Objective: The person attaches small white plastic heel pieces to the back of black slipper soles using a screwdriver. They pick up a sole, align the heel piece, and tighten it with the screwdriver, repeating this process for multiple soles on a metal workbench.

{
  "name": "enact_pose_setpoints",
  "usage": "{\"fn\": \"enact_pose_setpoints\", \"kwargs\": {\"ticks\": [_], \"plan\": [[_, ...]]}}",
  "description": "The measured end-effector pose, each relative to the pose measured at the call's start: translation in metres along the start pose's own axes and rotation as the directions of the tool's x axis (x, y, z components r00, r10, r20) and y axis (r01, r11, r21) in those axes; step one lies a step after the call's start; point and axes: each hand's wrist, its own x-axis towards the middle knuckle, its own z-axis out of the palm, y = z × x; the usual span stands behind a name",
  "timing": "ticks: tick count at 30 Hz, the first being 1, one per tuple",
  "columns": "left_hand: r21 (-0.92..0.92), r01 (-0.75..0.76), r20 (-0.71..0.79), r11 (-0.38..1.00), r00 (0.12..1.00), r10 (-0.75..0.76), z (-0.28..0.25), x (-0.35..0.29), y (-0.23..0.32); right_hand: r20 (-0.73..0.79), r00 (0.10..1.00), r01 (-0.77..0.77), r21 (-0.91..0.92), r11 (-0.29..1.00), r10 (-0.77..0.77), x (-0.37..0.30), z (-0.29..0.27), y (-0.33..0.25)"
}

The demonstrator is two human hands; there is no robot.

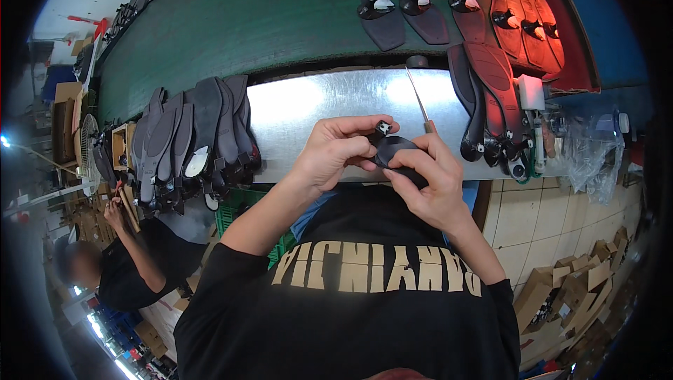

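Note:
Between my hands, above the near edge of a metal worktop point(301, 110), is a black heeled sandal point(397, 148), seen end-on. My left hand point(338, 150) pinches it by its heel, where a pale tip shows. My right hand point(433, 178) wraps its fingers round the sole's other side. A thin metal rod tool with a brown handle point(430, 127) reaches up from beside my right fingers; whether they grip it or it lies on the worktop I cannot tell. Soles with heels point(224, 124) are stacked left of my hands, and more dark soles point(491, 89) lie to the right.
Several black sandals point(382, 19) lie on the green surface point(238, 22) beyond the worktop, some under red light. A small black round thing point(417, 62) sits by the worktop's far edge. Clear plastic bags point(596, 152) hang at right. Another person point(144, 261) works at left.

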Motion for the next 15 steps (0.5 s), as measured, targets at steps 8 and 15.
{"fn": "enact_pose_setpoints", "kwargs": {"ticks": [8, 15], "plan": [[0.003, 0.09, 0.066, 0.996, 0.994, -0.09, 0.001, -0.004, 0.007, -0.116, 0.993, 0.019, -0.004, 1.0, -0.019, 0.004, -0.005, -0.011], [0.234, 0.023, 0.076, 0.972, 0.996, -0.042, 0.002, -0.006, -0.002, -0.071, 0.989, -0.132, -0.009, 0.991, 0.131, -0.001, -0.006, -0.005]]}}
